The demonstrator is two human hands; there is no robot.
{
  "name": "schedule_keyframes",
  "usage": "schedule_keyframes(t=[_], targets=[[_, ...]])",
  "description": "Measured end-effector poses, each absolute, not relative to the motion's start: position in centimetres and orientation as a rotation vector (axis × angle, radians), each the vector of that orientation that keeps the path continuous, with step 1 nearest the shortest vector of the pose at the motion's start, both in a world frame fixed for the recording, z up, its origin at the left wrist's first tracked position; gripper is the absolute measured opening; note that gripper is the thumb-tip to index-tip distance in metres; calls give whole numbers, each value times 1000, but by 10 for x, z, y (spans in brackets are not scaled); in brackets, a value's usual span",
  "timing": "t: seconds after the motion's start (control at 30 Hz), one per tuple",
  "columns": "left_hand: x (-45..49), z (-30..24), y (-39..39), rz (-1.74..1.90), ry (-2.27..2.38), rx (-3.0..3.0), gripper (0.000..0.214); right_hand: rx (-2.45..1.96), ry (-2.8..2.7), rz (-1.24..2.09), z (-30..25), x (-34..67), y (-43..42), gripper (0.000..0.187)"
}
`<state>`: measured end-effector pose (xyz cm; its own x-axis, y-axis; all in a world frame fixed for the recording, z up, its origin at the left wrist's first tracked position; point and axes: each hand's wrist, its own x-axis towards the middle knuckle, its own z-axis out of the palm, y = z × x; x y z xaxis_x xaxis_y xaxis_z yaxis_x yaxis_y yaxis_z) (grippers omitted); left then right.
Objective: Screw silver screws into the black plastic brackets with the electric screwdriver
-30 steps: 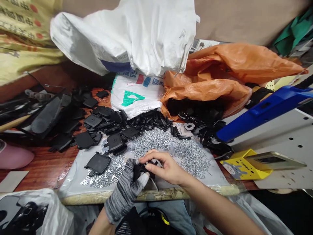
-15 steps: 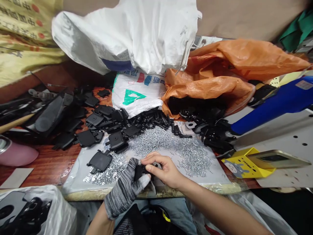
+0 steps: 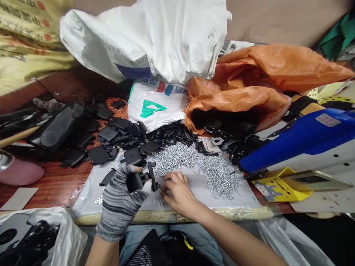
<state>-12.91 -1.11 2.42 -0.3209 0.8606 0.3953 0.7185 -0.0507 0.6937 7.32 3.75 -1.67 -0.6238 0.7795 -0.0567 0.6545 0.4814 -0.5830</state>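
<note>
My left hand (image 3: 122, 205), in a grey striped glove with bare fingertips, is closed around a black plastic bracket (image 3: 151, 176). The bracket is held tilted above the worktop, and its lower part is hidden by the glove. Just right of it, my bare right hand (image 3: 179, 194) is low over the mat with its fingers curled. Those fingertips touch down beside small metal nuts (image 3: 159, 197); anything between them is too small to make out. Behind my left hand lie a black plate (image 3: 107, 178) and a few washers (image 3: 98, 201).
Two heaps of silver screws (image 3: 176, 159) (image 3: 222, 177) lie on the grey mat. Black plastic parts (image 3: 119, 127) pile up behind, before white and orange sacks (image 3: 235, 96). A long blue shape, possibly a sleeve (image 3: 294, 136), reaches in above a yellow phone holder (image 3: 277, 186).
My hands have parted: the left moved left, carrying the bracket, while the right let go of it and dropped to the mat. The blue shape has shifted left and down.
</note>
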Motion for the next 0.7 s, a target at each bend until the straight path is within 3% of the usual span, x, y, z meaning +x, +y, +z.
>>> schedule_keyframes(t=[0.27, 0.43, 0.6, 0.7], targets=[[-121, 31, -12, 1058, 1817, 1885, 36, -980, -2138, 767, 11, 74, 54, 12], [-108, 28, -8, 1073, 1773, 1878, 23, -655, -2271, 654, 49, 75, 54, 20], [-91, 25, -14, 1184, 1546, 1630, 26, -596, -2103, 916, 65, 89, 46, 22], [-75, 27, -13, 1195, 1519, 1571, 20, -766, -2169, 870, 73, 101, 38, 25]])
